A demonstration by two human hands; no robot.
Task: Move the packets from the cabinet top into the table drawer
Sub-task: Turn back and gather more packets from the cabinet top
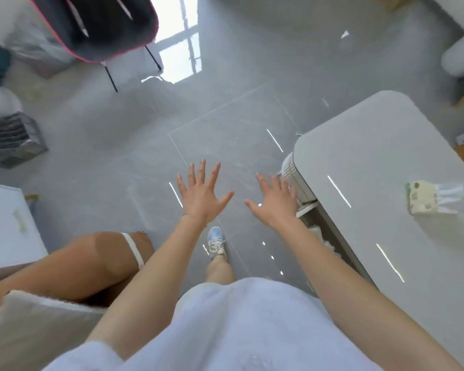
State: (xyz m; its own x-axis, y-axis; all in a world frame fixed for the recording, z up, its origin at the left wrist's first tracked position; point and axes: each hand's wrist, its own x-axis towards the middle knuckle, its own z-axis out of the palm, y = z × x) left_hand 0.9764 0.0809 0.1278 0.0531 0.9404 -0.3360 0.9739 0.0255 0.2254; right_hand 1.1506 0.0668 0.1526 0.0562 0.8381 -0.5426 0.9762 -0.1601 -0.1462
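The room is being floored by large glossy grey tiles, with thin pale joints being shown between them. A bright window reflection is being mirrored in the floor near the top, and short white light streaks are being reflected lower down. A dark chair edged in pink is being held up on thin black legs at the upper left. A grey slatted object is being seen at the left edge, and a white rounded piece of furniture at the upper right.
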